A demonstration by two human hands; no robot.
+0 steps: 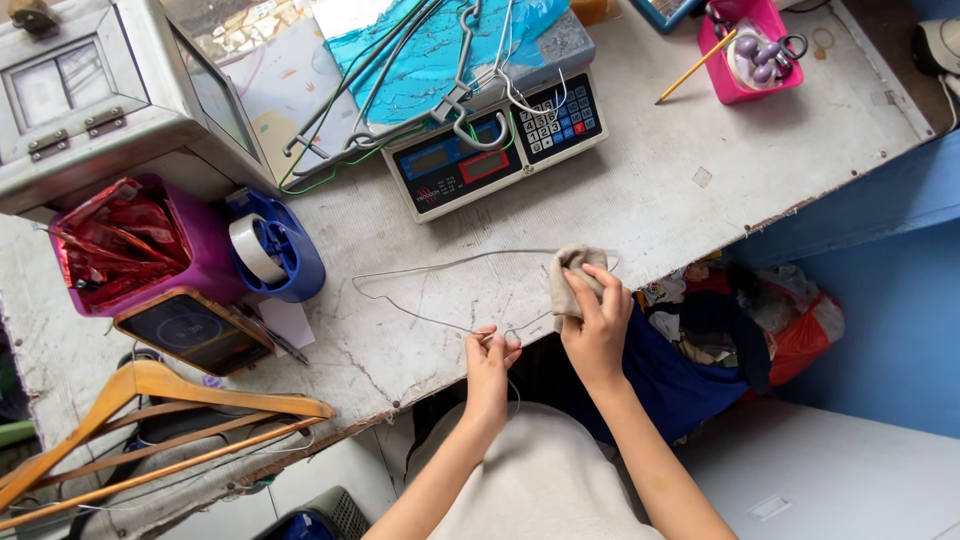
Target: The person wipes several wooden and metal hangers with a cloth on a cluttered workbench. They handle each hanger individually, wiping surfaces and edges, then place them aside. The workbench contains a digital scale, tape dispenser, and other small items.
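A thin wire hanger lies flat on the worn white table, its hook pointing toward me. My left hand pinches the hanger near the hook at the table's near edge. My right hand holds a small beige cloth pressed against the hanger's right end.
A digital scale with several wire hangers on its blue-covered pan sits behind. A blue tape dispenser, purple bin of red wrappers, phone, wooden hangers, pink pot and pencil surround. Clothes pile lies right of me.
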